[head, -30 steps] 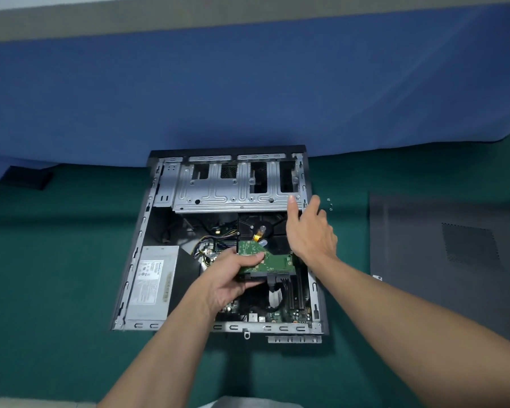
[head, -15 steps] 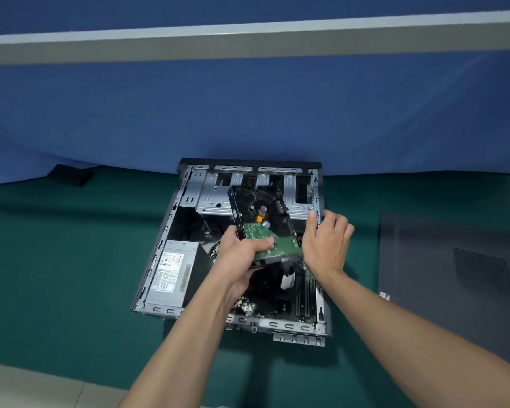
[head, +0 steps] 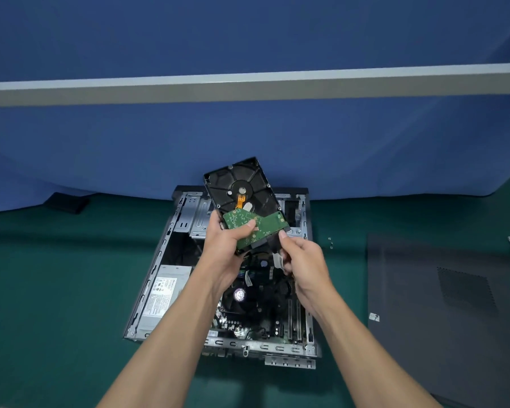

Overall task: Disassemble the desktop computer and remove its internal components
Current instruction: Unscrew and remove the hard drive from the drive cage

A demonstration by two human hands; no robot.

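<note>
Having left the case (head: 159, 254), hard drive (head: 242, 189) is gripped by left hand (head: 227, 251); right hand (head: 304, 260) pinches its cable (head: 277, 260). Unplugging judged pending.

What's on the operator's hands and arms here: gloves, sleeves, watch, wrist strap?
Nothing worn that shows. The left hand and right hand are bare: no gloves, no rings visible. The left forearm and right forearm are bare down to the frame's bottom edge, with no sleeve, watch, band or grounding strap. Anything above the elbows is out of view.

A repair bench: green-covered table (head: 56, 290), blue partition (head: 248, 136) behind, opened computer case (head: 156, 260)
</note>
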